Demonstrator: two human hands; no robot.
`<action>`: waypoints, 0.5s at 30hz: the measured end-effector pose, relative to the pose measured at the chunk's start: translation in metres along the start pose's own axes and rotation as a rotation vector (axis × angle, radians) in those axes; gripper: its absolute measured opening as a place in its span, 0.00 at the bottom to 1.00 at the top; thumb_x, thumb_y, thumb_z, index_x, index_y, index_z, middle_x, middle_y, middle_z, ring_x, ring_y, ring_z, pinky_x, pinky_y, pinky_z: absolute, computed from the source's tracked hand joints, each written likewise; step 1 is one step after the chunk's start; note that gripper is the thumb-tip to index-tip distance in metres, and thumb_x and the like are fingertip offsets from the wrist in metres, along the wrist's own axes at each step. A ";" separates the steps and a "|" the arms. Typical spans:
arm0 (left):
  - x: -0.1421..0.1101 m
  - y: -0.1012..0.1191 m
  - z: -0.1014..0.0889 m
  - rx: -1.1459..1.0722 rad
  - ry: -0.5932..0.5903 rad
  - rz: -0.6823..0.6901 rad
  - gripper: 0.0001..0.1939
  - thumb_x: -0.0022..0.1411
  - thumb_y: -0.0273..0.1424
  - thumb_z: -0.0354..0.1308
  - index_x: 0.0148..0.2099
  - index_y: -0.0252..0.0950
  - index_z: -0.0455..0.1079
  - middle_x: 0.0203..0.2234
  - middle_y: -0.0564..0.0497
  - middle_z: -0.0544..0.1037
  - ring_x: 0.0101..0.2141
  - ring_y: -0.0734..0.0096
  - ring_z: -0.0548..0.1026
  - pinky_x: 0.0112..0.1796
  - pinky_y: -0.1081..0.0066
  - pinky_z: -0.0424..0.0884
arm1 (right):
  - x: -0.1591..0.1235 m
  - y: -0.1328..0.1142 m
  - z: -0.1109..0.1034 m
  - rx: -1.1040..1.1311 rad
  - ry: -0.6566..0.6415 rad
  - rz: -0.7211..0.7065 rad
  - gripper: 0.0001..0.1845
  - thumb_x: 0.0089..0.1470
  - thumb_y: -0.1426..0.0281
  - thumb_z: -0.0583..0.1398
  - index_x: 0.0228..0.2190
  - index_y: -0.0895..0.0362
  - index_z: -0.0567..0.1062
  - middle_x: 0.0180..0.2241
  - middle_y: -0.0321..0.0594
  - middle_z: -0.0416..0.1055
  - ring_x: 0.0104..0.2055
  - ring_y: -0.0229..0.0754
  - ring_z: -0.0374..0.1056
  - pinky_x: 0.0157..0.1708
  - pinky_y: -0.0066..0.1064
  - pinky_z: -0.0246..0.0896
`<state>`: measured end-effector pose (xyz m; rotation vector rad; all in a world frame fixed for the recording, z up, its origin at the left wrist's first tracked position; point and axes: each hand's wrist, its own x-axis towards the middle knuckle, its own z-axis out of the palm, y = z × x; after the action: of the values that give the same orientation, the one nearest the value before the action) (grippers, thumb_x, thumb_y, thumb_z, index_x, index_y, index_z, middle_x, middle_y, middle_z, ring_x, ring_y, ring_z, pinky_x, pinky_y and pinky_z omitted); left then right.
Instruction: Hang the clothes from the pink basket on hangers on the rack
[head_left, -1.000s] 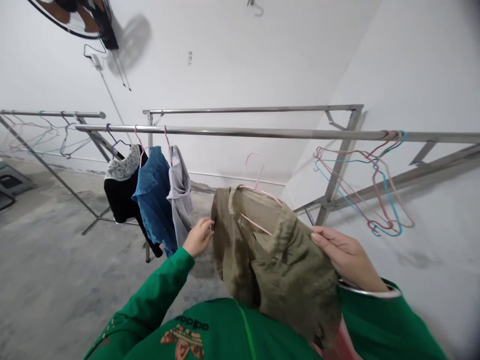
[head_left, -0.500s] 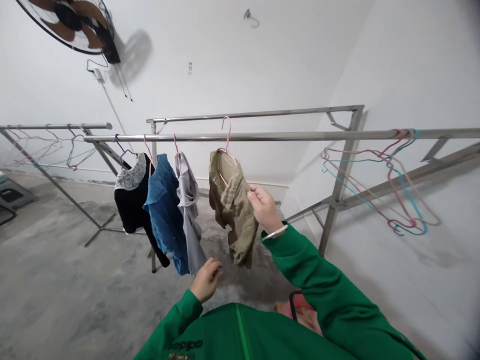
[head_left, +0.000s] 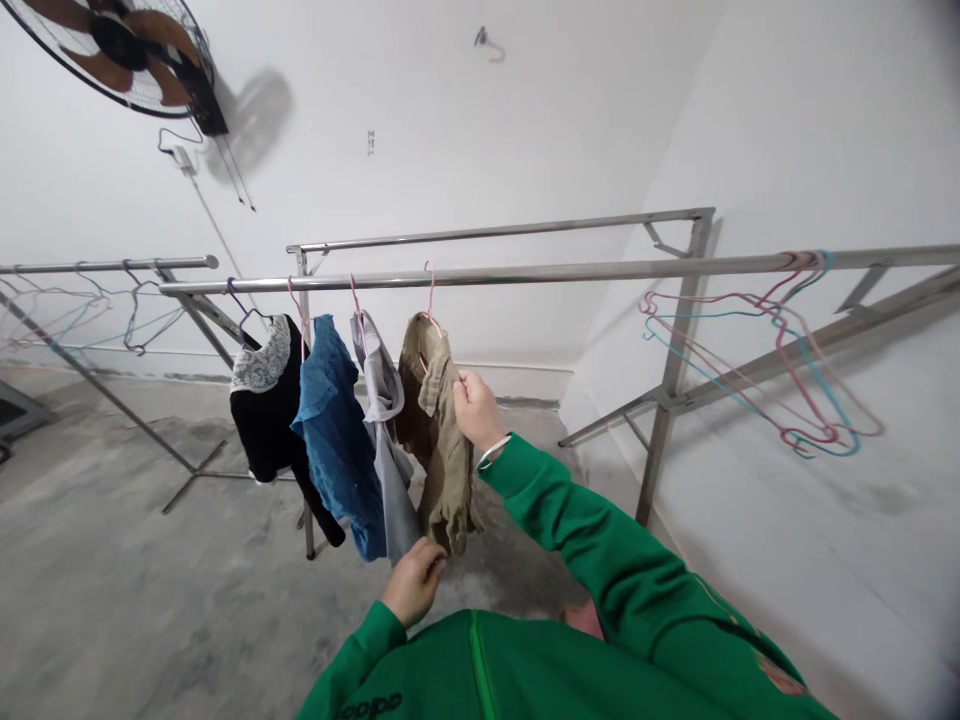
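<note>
Pinching a khaki shirt (head_left: 439,480), the right hand (head_left: 476,410) holds it behind a grey top (head_left: 382,400) on the rail (head_left: 525,273); the curled left hand (head_left: 412,585) sits at the hem, its grip unclear.

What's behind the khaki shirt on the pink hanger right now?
Beside and behind the khaki shirt, the concrete floor and white wall show. The grey top overlaps its left edge, and the right hand covers part of its front, hiding the cloth there.
</note>
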<state>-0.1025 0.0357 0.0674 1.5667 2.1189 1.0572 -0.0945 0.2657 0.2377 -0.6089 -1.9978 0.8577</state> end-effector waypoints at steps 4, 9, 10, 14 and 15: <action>0.000 -0.005 0.000 -0.006 -0.030 -0.006 0.12 0.66 0.30 0.46 0.38 0.36 0.71 0.35 0.44 0.76 0.38 0.65 0.77 0.40 0.67 0.74 | -0.004 0.002 0.012 -0.069 -0.018 0.042 0.11 0.57 0.67 0.48 0.37 0.55 0.68 0.34 0.46 0.73 0.37 0.49 0.67 0.38 0.37 0.59; -0.001 -0.010 0.000 0.003 -0.068 -0.015 0.12 0.65 0.29 0.46 0.38 0.36 0.71 0.35 0.43 0.76 0.38 0.64 0.77 0.40 0.66 0.73 | -0.014 0.010 0.023 -0.070 -0.004 0.047 0.11 0.57 0.67 0.48 0.38 0.55 0.68 0.34 0.47 0.73 0.38 0.49 0.68 0.39 0.37 0.61; 0.000 -0.011 0.000 0.009 -0.077 -0.017 0.11 0.65 0.29 0.46 0.37 0.36 0.71 0.35 0.44 0.76 0.38 0.64 0.77 0.40 0.66 0.73 | -0.015 0.011 0.025 -0.056 0.003 0.041 0.11 0.57 0.67 0.48 0.39 0.55 0.67 0.34 0.47 0.73 0.39 0.49 0.68 0.40 0.38 0.61; -0.001 -0.013 0.002 0.024 -0.106 -0.009 0.11 0.65 0.28 0.47 0.35 0.36 0.70 0.33 0.45 0.76 0.36 0.65 0.76 0.39 0.68 0.73 | -0.019 0.013 0.029 0.008 0.032 0.013 0.12 0.58 0.67 0.48 0.40 0.55 0.67 0.37 0.47 0.72 0.41 0.48 0.68 0.43 0.39 0.62; -0.001 -0.013 0.002 0.025 -0.114 -0.005 0.11 0.65 0.28 0.47 0.35 0.36 0.70 0.32 0.46 0.76 0.36 0.65 0.76 0.39 0.68 0.72 | -0.021 0.013 0.029 0.022 0.024 0.005 0.12 0.58 0.66 0.48 0.40 0.55 0.67 0.37 0.46 0.72 0.41 0.48 0.68 0.44 0.39 0.63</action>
<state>-0.1102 0.0339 0.0562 1.5922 2.0669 0.9198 -0.1076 0.2498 0.2058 -0.6093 -1.9633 0.8703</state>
